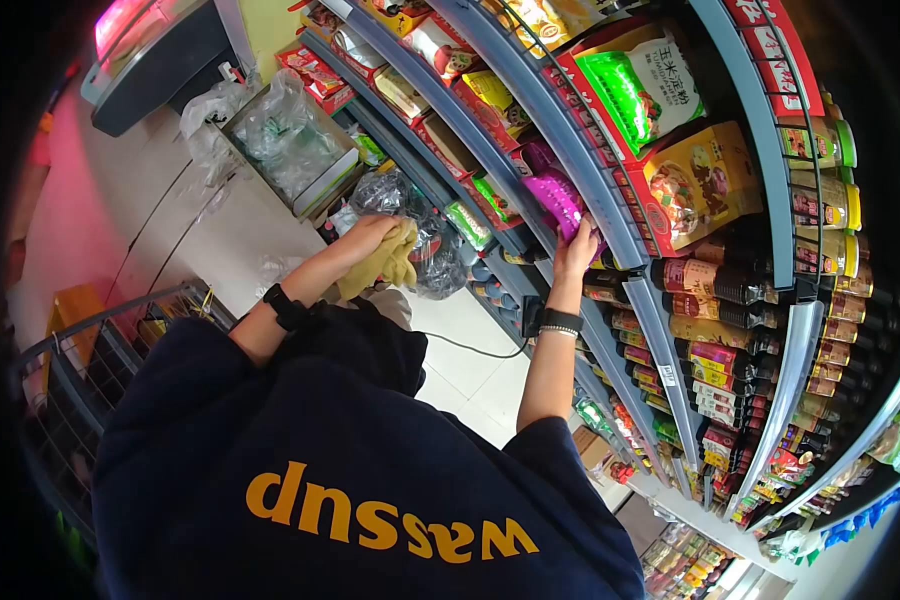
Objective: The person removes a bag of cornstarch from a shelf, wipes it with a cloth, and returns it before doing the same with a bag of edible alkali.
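My left hand [375, 235] is closed on a yellow cloth [382, 265], which hangs from it near dark plastic bags by the shelf's foot. At the shelf, my right hand [576, 247] grips a purple packet [558, 200] at the edge of a tier. The packet's far end reaches in among red display boxes. My fingers hide part of its near end.
Shelves of sauce bottles [715, 280] and jars run down the right. A starch bag [650, 85] and a brown packet [705, 185] sit in red boxes. On the floor are a carton [320, 190] of clear plastic and a black cable [470, 348]. A wire rack stands left.
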`<state>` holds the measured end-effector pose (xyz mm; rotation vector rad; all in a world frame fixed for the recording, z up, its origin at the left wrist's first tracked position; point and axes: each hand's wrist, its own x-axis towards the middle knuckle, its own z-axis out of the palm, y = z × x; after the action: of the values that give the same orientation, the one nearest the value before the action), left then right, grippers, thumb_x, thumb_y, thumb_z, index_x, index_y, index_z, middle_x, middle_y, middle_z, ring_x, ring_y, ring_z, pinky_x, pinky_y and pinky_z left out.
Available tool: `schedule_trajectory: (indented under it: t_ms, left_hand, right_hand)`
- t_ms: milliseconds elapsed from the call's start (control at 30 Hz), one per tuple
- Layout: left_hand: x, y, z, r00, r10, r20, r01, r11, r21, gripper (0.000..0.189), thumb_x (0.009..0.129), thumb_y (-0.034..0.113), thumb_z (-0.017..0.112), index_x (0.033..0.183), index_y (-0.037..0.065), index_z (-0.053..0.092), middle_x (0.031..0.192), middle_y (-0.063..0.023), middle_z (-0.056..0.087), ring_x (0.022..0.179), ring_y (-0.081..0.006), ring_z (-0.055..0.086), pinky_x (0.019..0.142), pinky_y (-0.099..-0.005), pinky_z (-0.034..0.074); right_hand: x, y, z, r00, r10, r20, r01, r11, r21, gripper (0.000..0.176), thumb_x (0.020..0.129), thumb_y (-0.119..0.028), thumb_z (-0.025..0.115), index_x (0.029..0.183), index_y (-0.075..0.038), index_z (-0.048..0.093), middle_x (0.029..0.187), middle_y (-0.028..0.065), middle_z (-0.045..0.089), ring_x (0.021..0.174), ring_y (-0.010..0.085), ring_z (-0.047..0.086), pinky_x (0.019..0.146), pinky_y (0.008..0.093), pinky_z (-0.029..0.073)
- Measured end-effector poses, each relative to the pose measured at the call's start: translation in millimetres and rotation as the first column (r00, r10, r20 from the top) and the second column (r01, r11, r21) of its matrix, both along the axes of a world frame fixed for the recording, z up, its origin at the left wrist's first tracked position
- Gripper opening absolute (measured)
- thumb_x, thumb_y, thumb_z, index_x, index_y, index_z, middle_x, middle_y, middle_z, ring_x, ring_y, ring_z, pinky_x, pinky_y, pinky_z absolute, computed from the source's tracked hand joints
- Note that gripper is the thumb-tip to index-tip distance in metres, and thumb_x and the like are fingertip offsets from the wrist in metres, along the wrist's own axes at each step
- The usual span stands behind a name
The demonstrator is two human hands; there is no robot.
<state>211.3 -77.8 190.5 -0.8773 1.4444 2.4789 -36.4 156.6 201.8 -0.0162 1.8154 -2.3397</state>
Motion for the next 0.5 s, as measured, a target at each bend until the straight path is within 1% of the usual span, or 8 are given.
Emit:
schedule_trajectory:
  t_ms: [33, 133, 200, 300, 367, 433, 467, 500]
  left_hand:
    - [0.7, 1.5, 0.0, 1.000, 0.003, 0.004, -0.003, 1.000, 0.001, 0.031, 0.085, 0.025, 0.039, 0.095, 0.000, 0.054, 0.084, -0.0089, 0.057, 0.071, -0.0152, 0.057, 0.062, -0.0260, 0.046]
    - [1.0, 6.1, -1.0, 1.000, 0.015, 0.001, -0.015, 0.999, -0.036, 0.033, 0.084, 0.026, 0.041, 0.097, -0.001, 0.054, 0.088, -0.0092, 0.057, 0.078, -0.0153, 0.056, 0.068, -0.0258, 0.044]
    - [-0.6, 7.0, -13.3, 1.000, 0.022, 0.000, -0.022, 0.999, -0.027, 0.033, 0.084, 0.027, 0.041, 0.097, -0.001, 0.054, 0.087, -0.0091, 0.057, 0.077, -0.0153, 0.056, 0.068, -0.0257, 0.044]
    - [1.1, 3.8, -10.9, 1.000, 0.017, -0.014, -0.017, 1.000, -0.018, 0.035, 0.085, 0.028, 0.041, 0.100, -0.001, 0.053, 0.090, -0.0085, 0.057, 0.078, -0.0142, 0.056, 0.068, -0.0249, 0.045]
    - [1.4, 2.6, -9.9, 1.000, 0.002, -0.027, -0.003, 1.000, -0.014, 0.036, 0.086, 0.029, 0.042, 0.104, -0.001, 0.052, 0.093, -0.0079, 0.056, 0.079, -0.0131, 0.056, 0.069, -0.0242, 0.045]
    - [0.0, -1.1, -10.0, 1.000, -0.008, 0.026, 0.007, 0.999, 0.037, 0.035, 0.085, 0.029, 0.042, 0.103, 0.000, 0.053, 0.093, -0.0076, 0.056, 0.079, -0.0132, 0.056, 0.068, -0.0242, 0.045]
    - [0.5, -1.7, -8.6, 1.000, -0.011, 0.028, 0.010, 0.999, 0.037, 0.035, 0.085, 0.029, 0.042, 0.103, 0.000, 0.053, 0.093, -0.0076, 0.056, 0.079, -0.0132, 0.056, 0.068, -0.0242, 0.045]
    - [1.0, -2.5, -7.0, 1.000, -0.017, 0.012, 0.016, 0.999, 0.033, 0.035, 0.085, 0.029, 0.043, 0.103, 0.000, 0.053, 0.092, -0.0076, 0.056, 0.079, -0.0132, 0.056, 0.068, -0.0243, 0.045]
  right_hand:
    - [-2.6, -4.1, 4.6, 0.992, -0.106, 0.064, 0.106, 0.994, 0.002, 0.029, 0.082, -0.020, 0.055, 0.107, -0.010, 0.046, 0.101, 0.0003, 0.053, 0.080, 0.0131, 0.054, 0.063, 0.0288, 0.046]
    - [-11.3, -7.3, 4.8, 0.982, -0.172, 0.077, 0.174, 0.984, -0.030, 0.029, 0.082, -0.019, 0.054, 0.108, -0.009, 0.046, 0.105, 0.0026, 0.051, 0.086, 0.0161, 0.053, 0.067, 0.0296, 0.047]
    - [-17.9, -6.7, 3.4, 0.969, -0.224, 0.106, 0.237, 0.961, -0.143, 0.029, 0.083, -0.015, 0.051, 0.111, -0.007, 0.045, 0.108, 0.0060, 0.049, 0.094, 0.0202, 0.050, 0.075, 0.0347, 0.048]
    - [-25.5, 2.1, -2.5, 0.989, -0.139, 0.047, 0.147, 0.950, -0.276, 0.030, 0.084, -0.011, 0.049, 0.112, -0.004, 0.043, 0.109, 0.0095, 0.048, 0.100, 0.0230, 0.048, 0.082, 0.0400, 0.047]
    - [-21.3, 0.9, 3.7, 0.996, -0.093, 0.009, 0.093, 0.974, -0.205, 0.030, 0.084, -0.008, 0.047, 0.113, -0.003, 0.043, 0.110, 0.0116, 0.046, 0.100, 0.0239, 0.048, 0.084, 0.0412, 0.046]
    - [-18.8, 1.2, 5.1, 0.995, 0.033, -0.094, -0.035, 0.999, -0.018, 0.028, 0.084, -0.010, 0.049, 0.110, -0.002, 0.044, 0.106, 0.0116, 0.048, 0.095, 0.0198, 0.051, 0.077, 0.0334, 0.049]
    - [-20.8, 2.9, 5.5, 0.995, 0.031, -0.091, -0.032, 0.999, -0.018, 0.028, 0.084, -0.010, 0.049, 0.110, -0.002, 0.044, 0.106, 0.0116, 0.048, 0.095, 0.0198, 0.051, 0.077, 0.0334, 0.049]
    - [-25.0, 5.1, 7.9, 0.996, 0.065, -0.054, -0.041, 0.933, 0.358, 0.031, 0.083, -0.016, 0.051, 0.111, -0.002, 0.044, 0.106, 0.0136, 0.050, 0.094, 0.0223, 0.052, 0.075, 0.0345, 0.048]
